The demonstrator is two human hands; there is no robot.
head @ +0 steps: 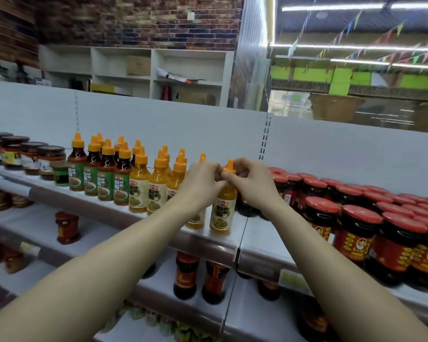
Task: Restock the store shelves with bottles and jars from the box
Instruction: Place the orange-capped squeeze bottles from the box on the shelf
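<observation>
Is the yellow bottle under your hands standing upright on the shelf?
Upright: the yellow bottle stands base-down at the top shelf edge, cap up, both hands pinching its neck.

Hands: 2.
Dark-sauce squeeze bottles, green label: 4 in front row, more behind.
Yellow squeeze bottles: 5 in front row.
Red-lidded jars: too many, partly hidden, uncounted.

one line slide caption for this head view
Both hands steady a yellow sauce bottle at the top shelf edge, beside red-lidded jars.
</observation>
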